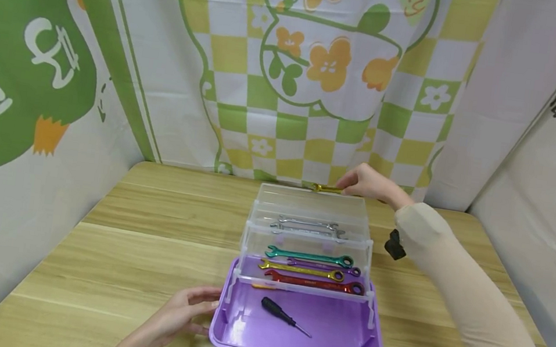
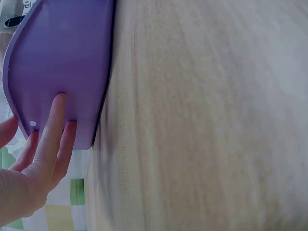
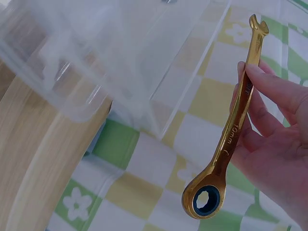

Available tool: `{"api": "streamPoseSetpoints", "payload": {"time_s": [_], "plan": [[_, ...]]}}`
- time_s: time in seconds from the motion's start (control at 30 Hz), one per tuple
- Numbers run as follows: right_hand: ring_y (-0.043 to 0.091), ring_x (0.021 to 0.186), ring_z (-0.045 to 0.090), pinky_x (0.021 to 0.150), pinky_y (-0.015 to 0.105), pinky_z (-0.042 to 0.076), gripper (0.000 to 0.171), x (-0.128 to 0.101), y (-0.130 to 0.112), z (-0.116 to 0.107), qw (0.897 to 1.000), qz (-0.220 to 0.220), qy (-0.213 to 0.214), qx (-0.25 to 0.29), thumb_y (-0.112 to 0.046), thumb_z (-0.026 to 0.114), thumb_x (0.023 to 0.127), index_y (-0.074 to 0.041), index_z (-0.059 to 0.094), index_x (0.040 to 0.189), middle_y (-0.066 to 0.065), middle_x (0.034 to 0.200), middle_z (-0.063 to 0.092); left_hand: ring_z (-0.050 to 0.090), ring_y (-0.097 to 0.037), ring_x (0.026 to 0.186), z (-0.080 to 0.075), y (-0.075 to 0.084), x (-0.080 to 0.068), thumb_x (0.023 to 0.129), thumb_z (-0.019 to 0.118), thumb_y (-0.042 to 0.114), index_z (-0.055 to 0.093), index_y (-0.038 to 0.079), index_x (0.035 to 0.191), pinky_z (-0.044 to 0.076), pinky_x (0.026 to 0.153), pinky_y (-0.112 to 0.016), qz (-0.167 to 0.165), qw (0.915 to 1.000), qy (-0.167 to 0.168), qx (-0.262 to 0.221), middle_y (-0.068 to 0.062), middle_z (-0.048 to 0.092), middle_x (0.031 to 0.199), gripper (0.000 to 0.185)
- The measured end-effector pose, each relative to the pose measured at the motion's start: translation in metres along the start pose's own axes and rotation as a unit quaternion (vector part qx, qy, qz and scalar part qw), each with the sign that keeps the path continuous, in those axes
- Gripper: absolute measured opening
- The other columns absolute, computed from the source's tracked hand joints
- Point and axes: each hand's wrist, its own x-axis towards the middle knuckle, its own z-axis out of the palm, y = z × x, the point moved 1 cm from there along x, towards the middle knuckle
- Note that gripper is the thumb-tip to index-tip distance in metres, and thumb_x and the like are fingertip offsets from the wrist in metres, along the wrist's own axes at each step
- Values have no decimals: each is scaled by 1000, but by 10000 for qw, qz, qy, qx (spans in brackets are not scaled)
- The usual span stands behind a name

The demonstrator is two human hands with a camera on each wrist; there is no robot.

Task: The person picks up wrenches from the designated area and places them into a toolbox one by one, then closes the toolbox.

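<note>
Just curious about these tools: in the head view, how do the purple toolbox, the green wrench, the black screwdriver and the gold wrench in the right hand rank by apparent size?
1. Purple toolbox.
2. Green wrench.
3. Black screwdriver.
4. Gold wrench held by the right hand: it looks smallest, but it is farthest away and partly covered, so its rank is unsure.

The wrench (image 3: 230, 126) is gold, with an open end and a ring end holding a blue-black insert, marked 10mm. It is held level above the far rim of the toolbox (image 1: 242, 321), a purple box with clear tiered trays, standing open on the tabletop.
</note>
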Motion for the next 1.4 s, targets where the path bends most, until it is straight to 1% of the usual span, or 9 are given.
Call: {"api": "streamPoseSetpoints", "payload": {"time_s": [0.17,0.63,0.73,0.77,0.9,0.97,1.0,1.1,1.4], "plan": [[34,91,59,80,39,52,23,14,-10,10,9997,-52,-211,-79,7,56,77,13,61,98,25,97,62,56,-27,98,0,0,0,85,55,15,33,-14,126,53,76,-46,1,10000,38,36,-28,42,125,54],[30,96,58,83,35,52,24,36,-24,36,9980,249,-580,-8,7,55,80,7,62,103,21,102,62,56,-26,98,1,-1,0,85,55,15,33,-13,126,53,76,-46,18,10000,37,51,-27,42,125,54],[28,93,59,81,35,53,23,39,-23,40,9977,190,-642,105,8,56,79,5,64,100,19,99,64,56,-26,97,1,-1,0,86,55,15,34,-13,126,53,75,-46,20,10000,40,43,-27,43,125,54],[24,90,61,77,31,54,22,44,-13,43,9975,-35,-648,261,5,58,78,1,66,99,15,96,65,56,-26,97,1,-1,0,86,55,15,34,-13,126,53,76,-46,24,10000,35,44,-27,43,125,53],[22,87,62,74,31,54,22,50,-5,48,9966,-149,-763,256,4,59,77,-1,67,98,13,94,66,56,-26,97,1,-1,0,86,55,15,33,-13,126,53,76,-46,38,10000,34,56,-27,42,125,53],[23,85,62,73,31,55,22,51,-3,52,9968,-198,-755,166,5,59,77,1,66,97,15,93,66,56,-26,98,1,-1,0,86,55,14,33,-13,126,53,76,-46,46,10000,28,43,-28,42,126,53],[27,88,61,76,35,54,22,47,-12,51,9971,17,-759,20,9,57,77,5,65,97,19,95,65,56,-26,98,1,-1,0,85,55,14,33,-13,126,53,76,-47,48,10000,30,38,-28,41,126,54],[29,88,60,76,34,54,23,44,-17,54,9975,28,-704,-70,10,55,77,7,63,98,20,95,64,55,-27,98,1,-1,0,85,54,14,32,-14,126,53,76,-47,59,10000,20,7,-28,40,127,54],[30,95,58,82,33,52,24,41,-20,59,9969,269,-733,-33,9,55,78,7,62,102,20,101,63,55,-28,99,0,-1,0,86,53,14,32,-13,127,52,77,-47,63,10000,-13,-20,-28,40,127,53]]}}
